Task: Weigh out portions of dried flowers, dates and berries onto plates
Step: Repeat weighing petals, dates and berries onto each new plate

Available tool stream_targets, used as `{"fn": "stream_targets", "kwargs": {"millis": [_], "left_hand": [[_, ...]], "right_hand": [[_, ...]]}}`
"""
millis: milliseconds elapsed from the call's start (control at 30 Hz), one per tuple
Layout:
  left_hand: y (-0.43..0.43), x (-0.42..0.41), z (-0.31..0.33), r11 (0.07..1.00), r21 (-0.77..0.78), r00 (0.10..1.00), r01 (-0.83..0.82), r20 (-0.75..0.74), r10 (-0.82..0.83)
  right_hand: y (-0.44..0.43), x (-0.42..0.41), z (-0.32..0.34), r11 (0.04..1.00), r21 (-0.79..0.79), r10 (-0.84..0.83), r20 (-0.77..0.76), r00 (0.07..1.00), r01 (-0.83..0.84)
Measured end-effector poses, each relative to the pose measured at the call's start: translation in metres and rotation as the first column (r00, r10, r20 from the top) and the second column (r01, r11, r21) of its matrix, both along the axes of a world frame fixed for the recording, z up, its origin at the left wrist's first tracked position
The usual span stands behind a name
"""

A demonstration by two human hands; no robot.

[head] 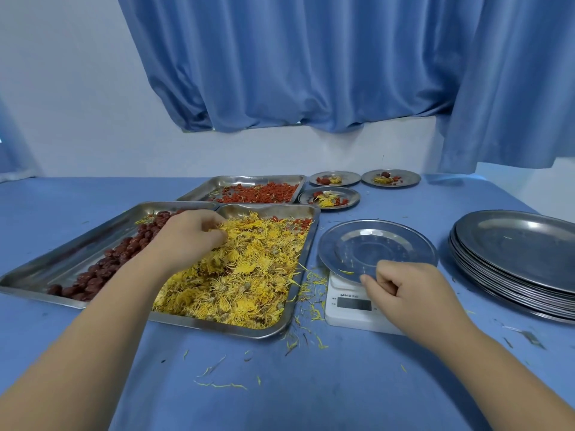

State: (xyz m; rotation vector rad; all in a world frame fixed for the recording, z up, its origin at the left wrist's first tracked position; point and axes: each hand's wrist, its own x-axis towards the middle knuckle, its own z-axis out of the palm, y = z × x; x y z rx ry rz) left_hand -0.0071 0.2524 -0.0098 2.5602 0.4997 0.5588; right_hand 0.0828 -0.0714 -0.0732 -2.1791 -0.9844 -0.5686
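Dried flowers (245, 269) fill the tray (306, 256) where your left hand (189, 234) digs in, fingers curled around a pinch of yellow petals.

Your right hand (404, 287) pinches the near rim of the empty steel plate (378, 247) on the white scale (354, 306); just left of that grip, loose petals litter the blue tablecloth (311, 384).

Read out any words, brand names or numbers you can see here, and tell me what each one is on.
White kitchen scale: a short dark brand mark above its display, too small and blurred to read.
Scale's grey display: blank, no digits showing.
Small print left of the display: unreadable.
Nothing else carries text.
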Motion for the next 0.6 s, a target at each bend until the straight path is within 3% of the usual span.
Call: {"fn": "stream_targets", "kwargs": {"millis": [133,267,433,600], "left_hand": [[-0.007,-0.003,0.001,0.998,-0.032,0.999,0.045,-0.025,-0.046],[-0.016,-0.001,-0.007,0.991,0.082,0.985,0.107,-0.146,-0.095],[-0.017,-0.004,0.002,0.977,0.061,0.875,0.203,-0.46,-0.153],[-0.012,-0.005,0.018,0.968,0.043,0.809,0.247,-0.558,-0.182]], "right_hand": [[-0.001,0.0,0.0,1.0,0.0,0.002,-0.004,1.0,-0.002],[0.0,0.0,0.0,1.0,-0.018,-0.008,-0.008,1.0,0.008],[0.0,0.0,0.0,1.0,-0.021,-0.011,-0.012,1.0,0.01],[0.0,0.0,-0.001,0.999,-0.032,-0.01,-0.02,1.0,0.009]]}}
